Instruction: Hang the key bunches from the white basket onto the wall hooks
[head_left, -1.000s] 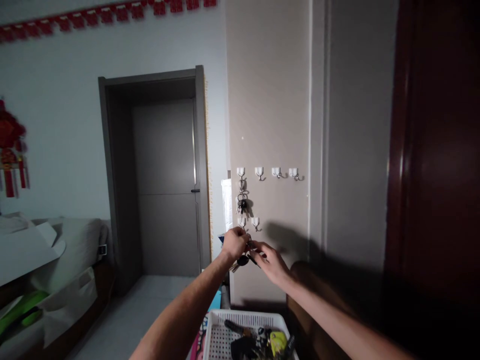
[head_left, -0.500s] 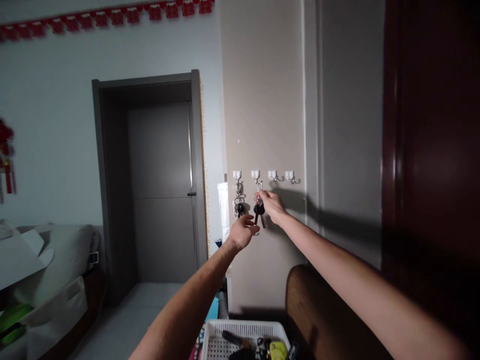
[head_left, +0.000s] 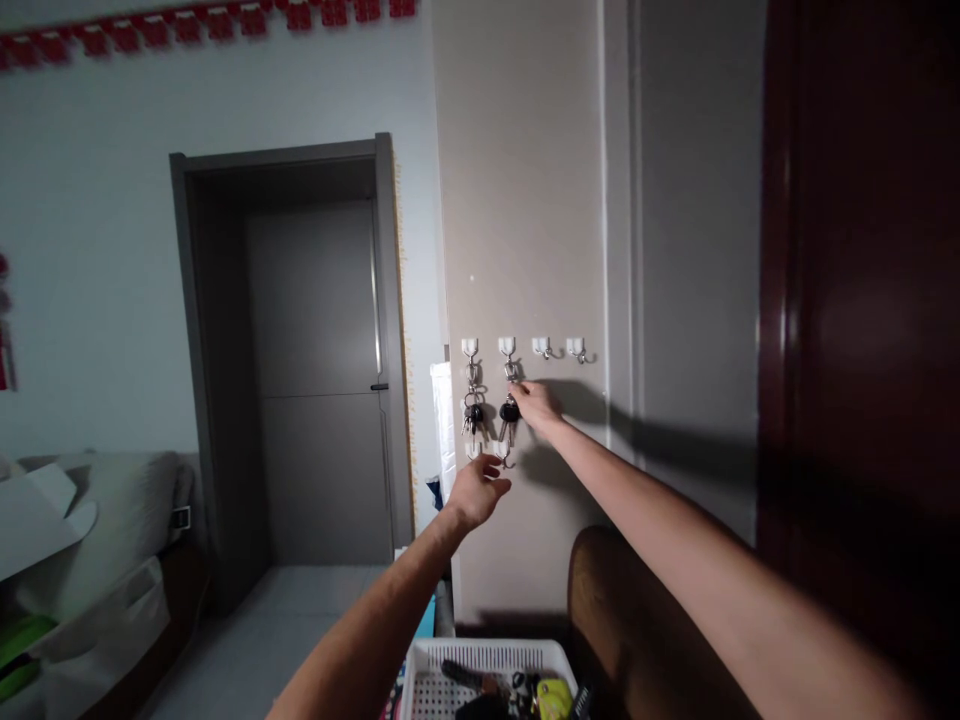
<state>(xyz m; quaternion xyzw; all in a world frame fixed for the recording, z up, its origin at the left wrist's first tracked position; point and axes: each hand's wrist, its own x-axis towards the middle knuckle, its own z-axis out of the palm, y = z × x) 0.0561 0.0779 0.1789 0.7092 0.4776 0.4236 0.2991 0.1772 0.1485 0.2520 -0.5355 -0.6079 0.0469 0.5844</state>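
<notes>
A bunch of keys (head_left: 508, 411) with black heads hangs by a metal clip from the second white hook (head_left: 507, 346) on the beige panel. At the clip's lower end, the fingers of my right hand (head_left: 536, 403) are closed in a pinch. My left hand (head_left: 478, 490) is lower down, its fingers apart and holding nothing, just in front of a lower row of white hooks that it partly hides. Another bunch of keys (head_left: 473, 412) hangs from the first hook on the left. The third hook (head_left: 541, 347) and fourth hook (head_left: 576, 347) carry nothing.
Below stands a white plastic basket (head_left: 442, 652) with several items in it, among them a yellow one (head_left: 553, 697). A brown rounded wooden piece (head_left: 600, 600) is right of it. Further left are a grey door (head_left: 315, 400) and a sofa (head_left: 127, 500).
The second bunch of keys now hangs from its hook by the clip. My left hand has moved down, away from the keys; my right hand stays at the clip.
</notes>
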